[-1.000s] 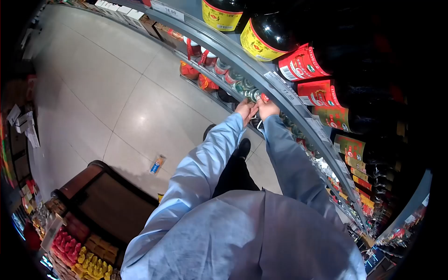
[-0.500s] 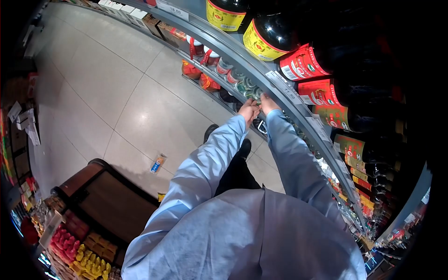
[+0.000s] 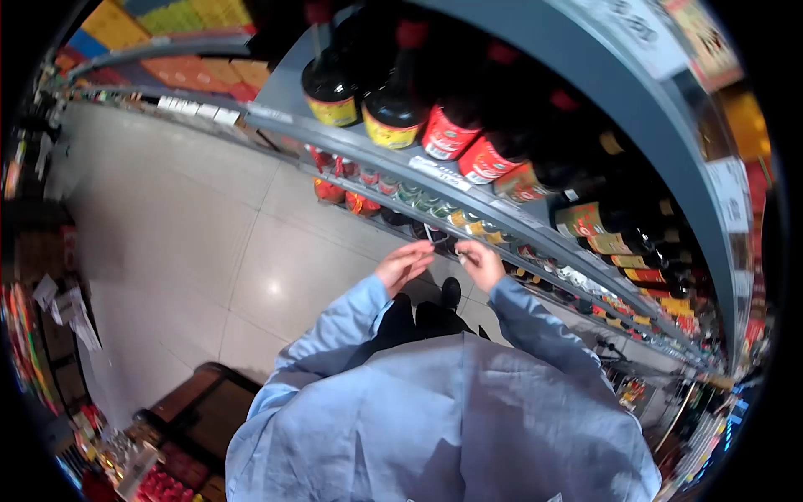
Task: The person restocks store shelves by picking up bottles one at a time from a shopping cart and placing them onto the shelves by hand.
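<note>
My left hand (image 3: 406, 266) is in front of the lower shelves, its fingers stretched out and nothing visible in it. Just to its right, my right hand (image 3: 482, 265) has its thumb and fingers curled together. A small pale spot shows at those fingertips; what it is I cannot make out. The two hands are apart. Beyond them stand glass jars with green contents (image 3: 410, 196) and jars with yellow contents (image 3: 473, 224) on a lower shelf. A white angular handle shape (image 3: 434, 234) shows near my left fingertips.
Dark bottles with yellow labels (image 3: 391, 125) and red labels (image 3: 485, 161) fill the shelf above, behind a grey edge with price tags (image 3: 441, 172). Red-orange packages (image 3: 329, 191) sit low at left. A brown display stand (image 3: 201, 410) is at lower left on the tiled floor (image 3: 242, 276).
My hands have drawn back from the jars and moved apart; my left fingers have spread. The view has tilted up, showing more of the upper shelves.
</note>
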A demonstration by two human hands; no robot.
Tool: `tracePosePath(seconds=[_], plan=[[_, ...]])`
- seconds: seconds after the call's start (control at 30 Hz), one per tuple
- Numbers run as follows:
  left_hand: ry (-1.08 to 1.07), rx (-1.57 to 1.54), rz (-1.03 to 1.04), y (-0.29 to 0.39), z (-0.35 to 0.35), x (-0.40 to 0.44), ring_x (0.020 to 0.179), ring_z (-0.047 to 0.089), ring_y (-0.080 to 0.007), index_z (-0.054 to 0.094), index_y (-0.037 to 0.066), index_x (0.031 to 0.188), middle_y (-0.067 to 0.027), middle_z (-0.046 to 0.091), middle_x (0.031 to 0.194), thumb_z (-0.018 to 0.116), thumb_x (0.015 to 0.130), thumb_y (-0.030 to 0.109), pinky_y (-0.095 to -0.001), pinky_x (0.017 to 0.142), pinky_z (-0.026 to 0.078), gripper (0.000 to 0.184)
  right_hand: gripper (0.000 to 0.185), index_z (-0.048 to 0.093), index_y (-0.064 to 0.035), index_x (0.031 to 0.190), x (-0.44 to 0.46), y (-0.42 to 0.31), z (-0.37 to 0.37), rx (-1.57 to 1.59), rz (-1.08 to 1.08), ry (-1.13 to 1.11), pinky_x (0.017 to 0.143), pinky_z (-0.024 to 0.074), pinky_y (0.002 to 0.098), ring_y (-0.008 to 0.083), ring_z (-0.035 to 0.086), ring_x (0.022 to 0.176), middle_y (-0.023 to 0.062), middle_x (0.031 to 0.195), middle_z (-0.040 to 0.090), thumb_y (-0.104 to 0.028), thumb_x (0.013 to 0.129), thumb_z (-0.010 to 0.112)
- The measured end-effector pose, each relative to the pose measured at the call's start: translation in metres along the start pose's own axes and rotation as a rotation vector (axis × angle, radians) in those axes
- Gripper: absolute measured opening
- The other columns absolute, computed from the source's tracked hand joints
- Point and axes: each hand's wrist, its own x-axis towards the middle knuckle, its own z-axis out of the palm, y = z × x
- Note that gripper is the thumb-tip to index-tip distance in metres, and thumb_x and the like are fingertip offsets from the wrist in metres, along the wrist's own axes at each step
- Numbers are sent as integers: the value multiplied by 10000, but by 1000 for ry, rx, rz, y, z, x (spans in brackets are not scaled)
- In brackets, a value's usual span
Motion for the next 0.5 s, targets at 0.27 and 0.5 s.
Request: tracePosePath(seconds=[0.27, 0.5], plan=[[-92, 257, -282, -7, 21, -34, 981, 559, -122, 513, 46, 1160, -55, 584, 1092, 460, 882, 115, -222, 787, 442, 292, 178, 563, -46, 971, -151, 58, -47, 91, 181, 441, 616, 460, 243, 104, 558, 656, 21, 764, 581, -101, 805, 600], [-453, 803, -299, -36, 160, 31, 1003, 545, -140, 506, 6, 1165, -77, 572, 1110, 460, 898, 193, -200, 808, 392, 329, 131, 575, -35, 934, -241, 75, -81, 413, 333, 846, 556, 447, 233, 92, 542, 591, 12, 667, 547, -57, 805, 560]])
